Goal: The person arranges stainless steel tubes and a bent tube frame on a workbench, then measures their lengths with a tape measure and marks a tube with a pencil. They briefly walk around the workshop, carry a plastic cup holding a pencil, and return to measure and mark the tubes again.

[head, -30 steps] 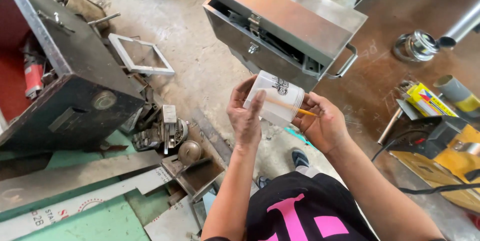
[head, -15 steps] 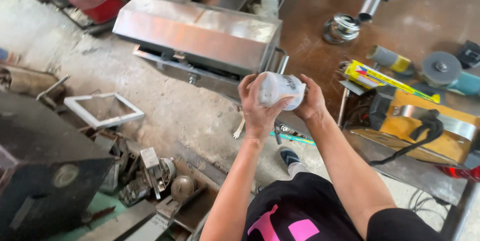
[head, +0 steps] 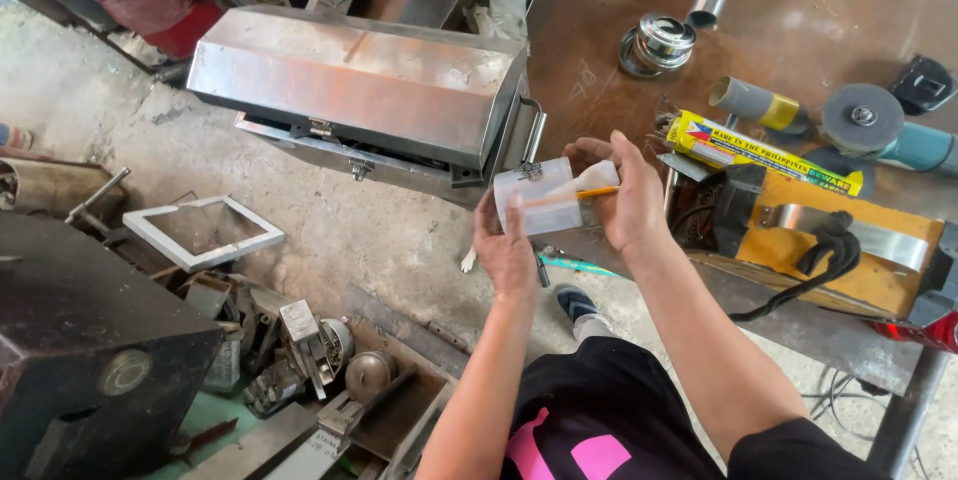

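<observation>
Head view: I'd keep my left hand (head: 506,252) clamped under the white jar (head: 536,199) beside the steel box (head: 369,91), right hand (head: 624,196) pinching the orange stick (head: 559,199) steady across it.

Rough concrete floor (head: 329,231) (daylit, dusty) beside a rusty brown steel worktable (head: 828,11).

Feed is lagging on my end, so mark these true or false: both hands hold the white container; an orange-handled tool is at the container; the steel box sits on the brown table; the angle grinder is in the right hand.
1. Both hands, left hand and right hand, hold the white container: true.
2. An orange-handled tool lies against the container: true.
3. The steel box sits on the brown table: false, it rests on the concrete floor.
4. The angle grinder is in the right hand: false, it lies on the table.
</observation>
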